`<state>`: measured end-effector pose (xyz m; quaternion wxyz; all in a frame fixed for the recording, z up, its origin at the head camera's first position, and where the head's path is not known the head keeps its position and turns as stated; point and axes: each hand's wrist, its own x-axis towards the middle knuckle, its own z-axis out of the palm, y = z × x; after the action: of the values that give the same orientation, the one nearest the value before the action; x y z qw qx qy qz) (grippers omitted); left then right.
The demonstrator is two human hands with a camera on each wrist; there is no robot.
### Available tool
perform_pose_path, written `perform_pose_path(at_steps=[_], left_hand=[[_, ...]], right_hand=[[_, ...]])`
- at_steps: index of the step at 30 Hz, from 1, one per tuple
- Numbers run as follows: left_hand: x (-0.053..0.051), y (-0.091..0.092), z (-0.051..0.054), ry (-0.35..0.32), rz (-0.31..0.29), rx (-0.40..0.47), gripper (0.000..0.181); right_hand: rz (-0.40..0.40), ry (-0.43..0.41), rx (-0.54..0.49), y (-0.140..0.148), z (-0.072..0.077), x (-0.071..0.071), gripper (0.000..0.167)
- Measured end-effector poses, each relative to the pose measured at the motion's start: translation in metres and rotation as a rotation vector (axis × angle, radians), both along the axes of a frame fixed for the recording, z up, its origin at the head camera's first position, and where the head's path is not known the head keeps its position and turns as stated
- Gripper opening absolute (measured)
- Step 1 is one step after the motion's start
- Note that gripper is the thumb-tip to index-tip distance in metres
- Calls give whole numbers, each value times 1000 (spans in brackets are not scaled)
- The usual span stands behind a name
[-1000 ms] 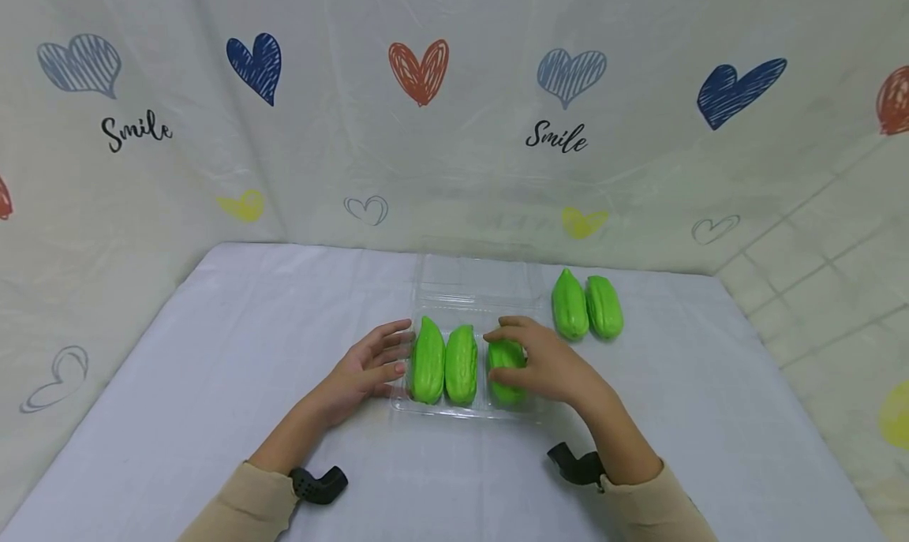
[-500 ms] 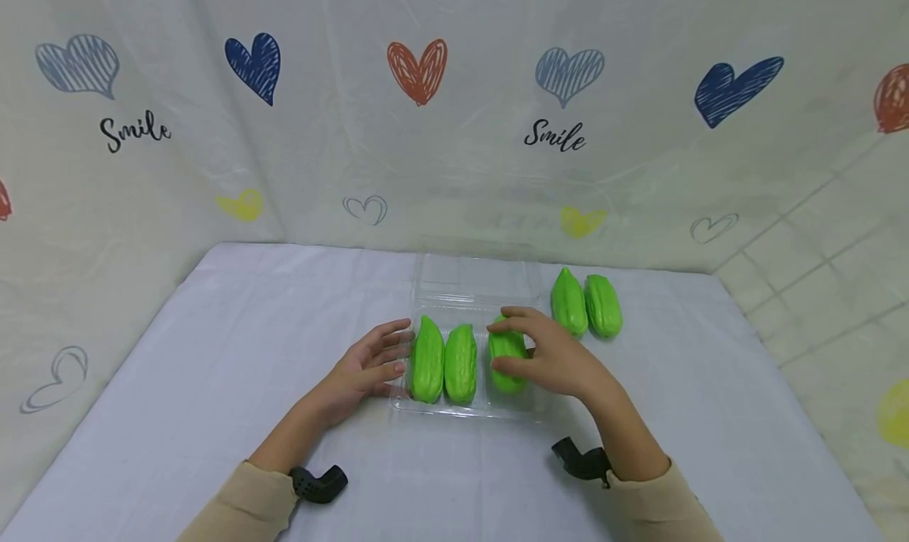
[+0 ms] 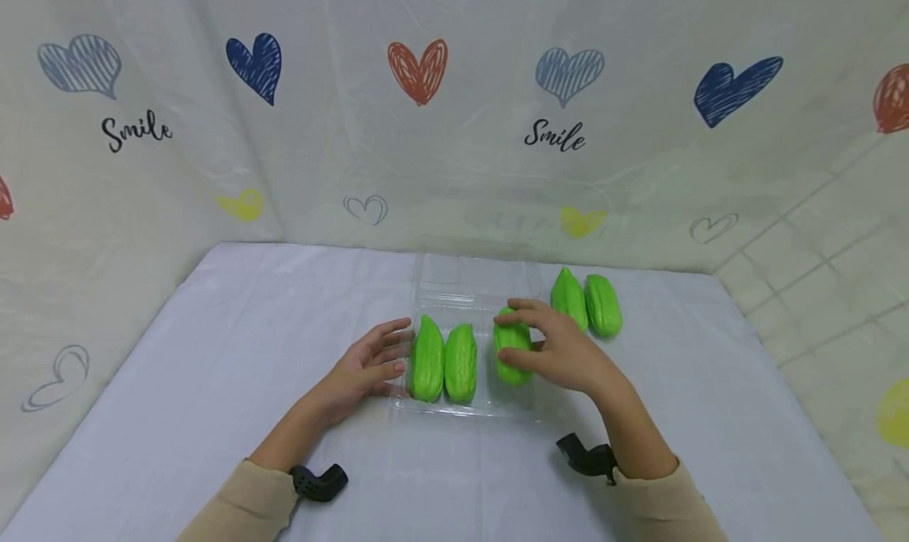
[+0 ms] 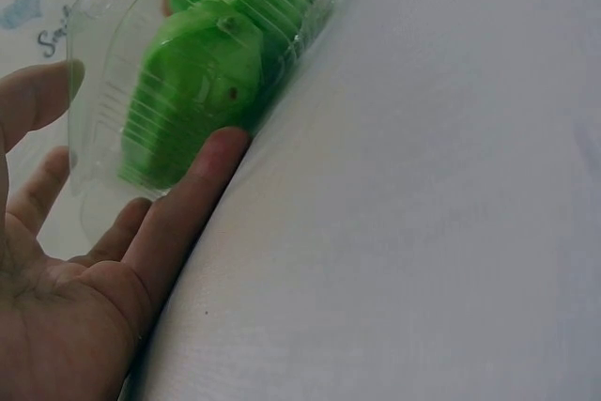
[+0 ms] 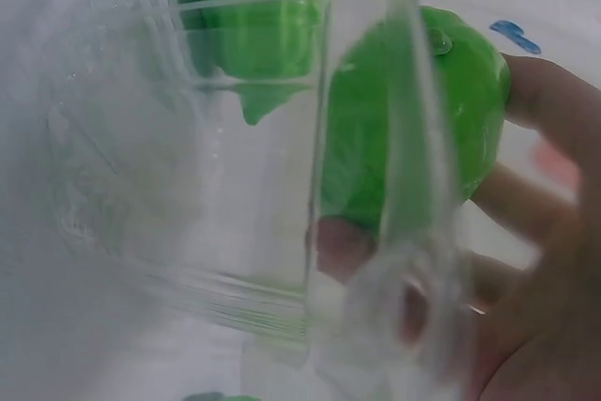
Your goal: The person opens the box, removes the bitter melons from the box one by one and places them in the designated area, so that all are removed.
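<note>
Looking down from the head camera, we have the right hand grasping a green gourd over the right part of a clear plastic container; its fingers hide some of the gourd (whether that touches the container floor, we can't tell). In the right wrist view, a blurred plastic edge crosses it. Left hand is loose, fingers extended at the container's left wall. Inside, a pointed gourd and a blunter gourd lie side by side, glossy, ridged lengthwise. Lid is open at the back, so transparent we barely get its outline. Two outer gourds lie on white cloth, one partly covered by the right hand.
</note>
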<state>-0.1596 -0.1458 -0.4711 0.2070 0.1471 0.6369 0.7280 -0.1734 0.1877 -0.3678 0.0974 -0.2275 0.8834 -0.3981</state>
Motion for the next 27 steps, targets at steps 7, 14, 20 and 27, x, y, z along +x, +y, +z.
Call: perform_pose_path(at_steps=[7,14,20,27], left_hand=[[-1,-1,1,7,0,-1,68],[0,1,5,3,6,-8,68],[1,2,4,1,9,-11,67],[1,2,2,-1,10,-14,66]], right_hand=[[-1,18,-17,2,2,-2,46],[-2,7,-30,2,4,-2,45],[-9,-2,-34,4,5,-1,45],[-22,10,-40,8,4,-3,44]])
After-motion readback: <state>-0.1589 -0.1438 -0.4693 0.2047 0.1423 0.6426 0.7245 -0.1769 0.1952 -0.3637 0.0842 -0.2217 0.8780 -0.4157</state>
